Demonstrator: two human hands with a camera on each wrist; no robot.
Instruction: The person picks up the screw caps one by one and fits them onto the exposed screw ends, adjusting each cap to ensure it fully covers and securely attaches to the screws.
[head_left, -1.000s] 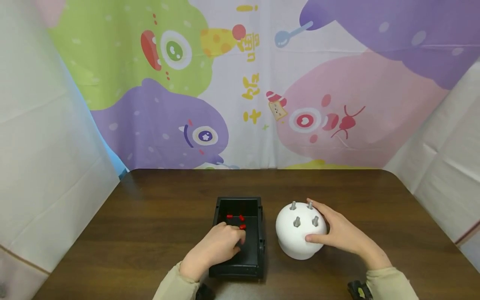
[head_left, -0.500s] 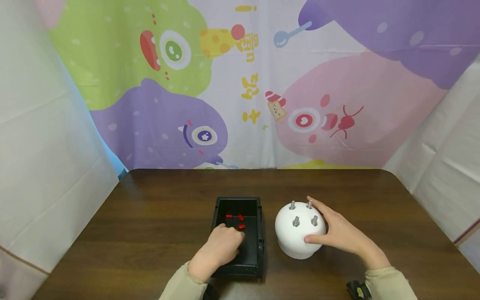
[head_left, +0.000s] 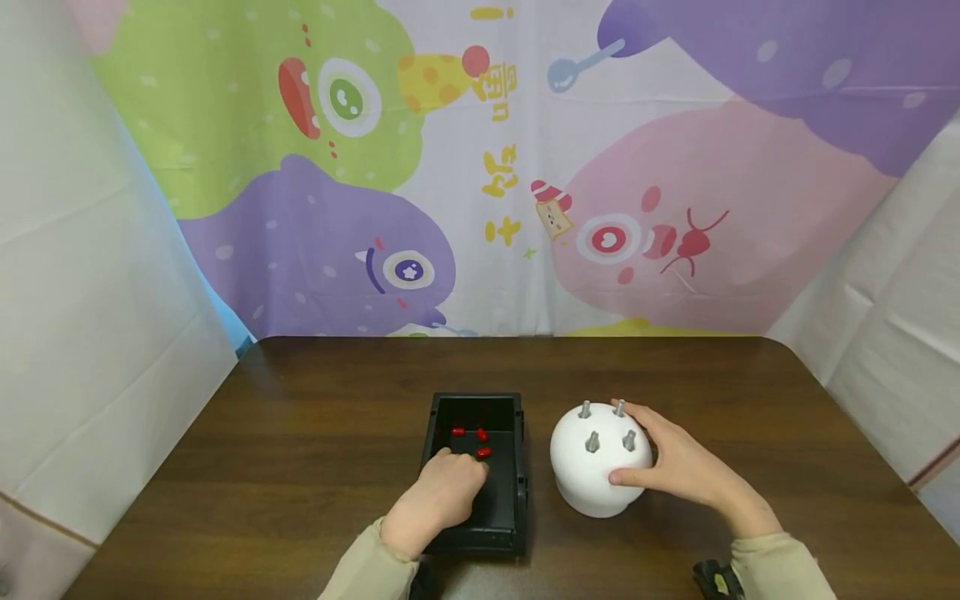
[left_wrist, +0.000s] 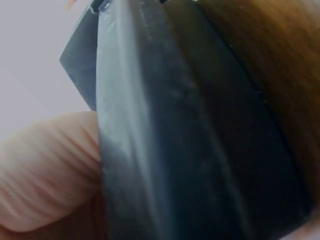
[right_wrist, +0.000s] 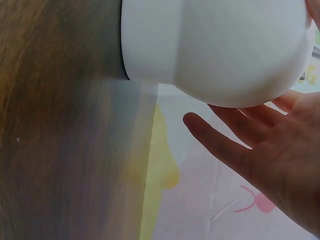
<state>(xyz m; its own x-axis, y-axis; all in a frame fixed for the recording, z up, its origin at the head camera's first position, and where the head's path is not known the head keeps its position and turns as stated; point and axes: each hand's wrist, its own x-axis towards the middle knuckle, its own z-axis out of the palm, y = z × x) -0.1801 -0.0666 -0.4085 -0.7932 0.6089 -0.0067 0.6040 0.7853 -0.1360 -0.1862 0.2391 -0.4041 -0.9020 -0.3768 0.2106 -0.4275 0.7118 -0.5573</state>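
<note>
The black tray (head_left: 480, 408) sits on the dark wooden table (head_left: 315, 433), and everything else reads best from it. Three small red caps (head_left: 480, 452) lie loose on its floor toward the far end, within easy reach of the left hand (head_left: 441, 498), which dips into the tray from the near side with its fingers curled down over the floor just short of the closest cap; whether the fingertips pinch a cap cannot be told, since the knuckles hide them, and the left wrist view shows only the tray's dark wall (left_wrist: 165, 140) hard against the camera with a bit of skin beside it. Just to the right of the tray stands a white domed base (head_left: 596, 462) with four grey pegs (head_left: 592, 442) rising from its top. The right hand (head_left: 678, 467) lies against the dome's far-right flank, fingers spread and fairly straight, thumb on the near side, seemingly to keep the base from sliding; the right wrist view shows the open palm (right_wrist: 280, 160) beside the white dome (right_wrist: 215, 50).
</note>
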